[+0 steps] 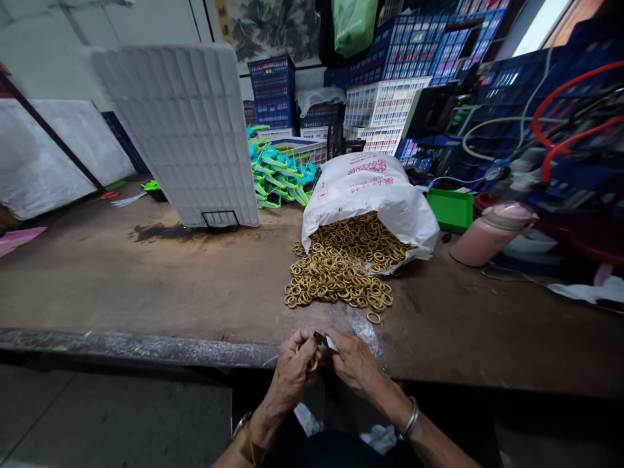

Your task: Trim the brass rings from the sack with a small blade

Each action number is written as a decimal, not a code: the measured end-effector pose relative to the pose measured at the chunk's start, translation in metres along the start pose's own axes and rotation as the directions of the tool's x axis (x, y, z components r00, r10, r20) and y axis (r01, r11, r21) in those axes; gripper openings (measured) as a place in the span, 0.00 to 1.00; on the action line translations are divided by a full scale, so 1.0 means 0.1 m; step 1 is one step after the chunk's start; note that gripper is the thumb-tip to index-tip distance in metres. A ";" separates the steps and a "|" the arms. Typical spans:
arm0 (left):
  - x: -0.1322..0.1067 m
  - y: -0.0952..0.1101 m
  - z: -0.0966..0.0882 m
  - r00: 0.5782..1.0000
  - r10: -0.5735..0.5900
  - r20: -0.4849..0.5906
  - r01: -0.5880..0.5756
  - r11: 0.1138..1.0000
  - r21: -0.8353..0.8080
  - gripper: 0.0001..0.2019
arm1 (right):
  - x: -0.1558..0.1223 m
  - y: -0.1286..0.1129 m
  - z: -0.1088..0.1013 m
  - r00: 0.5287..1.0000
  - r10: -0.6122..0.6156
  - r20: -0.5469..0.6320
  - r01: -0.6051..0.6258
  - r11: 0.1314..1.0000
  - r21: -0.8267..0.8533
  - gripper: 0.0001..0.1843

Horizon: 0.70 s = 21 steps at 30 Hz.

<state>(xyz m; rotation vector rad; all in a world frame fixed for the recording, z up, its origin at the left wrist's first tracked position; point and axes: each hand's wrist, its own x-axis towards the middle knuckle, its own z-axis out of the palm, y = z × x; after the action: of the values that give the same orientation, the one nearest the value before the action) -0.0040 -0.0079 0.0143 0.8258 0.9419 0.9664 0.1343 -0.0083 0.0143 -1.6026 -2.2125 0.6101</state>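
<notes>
At the front edge of the table, my left hand (291,365) is closed around a gold-coloured ring (312,364), pinched between thumb and fingers. My right hand (355,361) grips a small knife (326,340); its dark blade meets or nearly meets the ring by my left thumb, and most of its handle is hidden in my fingers. Just beyond the hands lies a heap of similar rings (336,279), spilling from the mouth of a white woven sack (363,185) with red print. One loose ring (373,318) lies apart, close to my right hand.
A pale ribbed panel (180,130) stands upright on a black wire stand at the left. Green and blue plastic pieces (280,172) are piled behind it. Right of the sack are a green tray (449,209) and a pink bottle (492,234). Stacked crates (380,104) fill the back.
</notes>
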 end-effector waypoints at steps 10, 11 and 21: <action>-0.25 0.07 0.04 0.965 -0.048 0.259 0.027 0.996 0.085 0.14 | 0.03 0.42 0.02 0.982 0.161 -0.098 -0.180 0.956 -0.231 0.10; -0.28 0.04 0.05 0.950 -0.098 0.296 0.076 0.994 0.084 0.13 | 0.03 0.47 -0.02 0.975 0.184 -0.127 -0.211 0.946 -0.244 0.10; 0.02 -1.04 -0.10 0.813 -0.581 0.039 0.582 0.812 -0.046 0.11 | -0.03 0.83 -0.24 0.862 0.376 -0.340 -0.469 0.846 -0.252 0.09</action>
<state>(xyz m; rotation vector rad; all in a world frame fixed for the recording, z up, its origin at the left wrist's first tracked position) 0.0179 -0.0405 -0.0826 0.4464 1.0578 0.4397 0.2143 0.0147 -0.0096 -2.2304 -1.8209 0.0992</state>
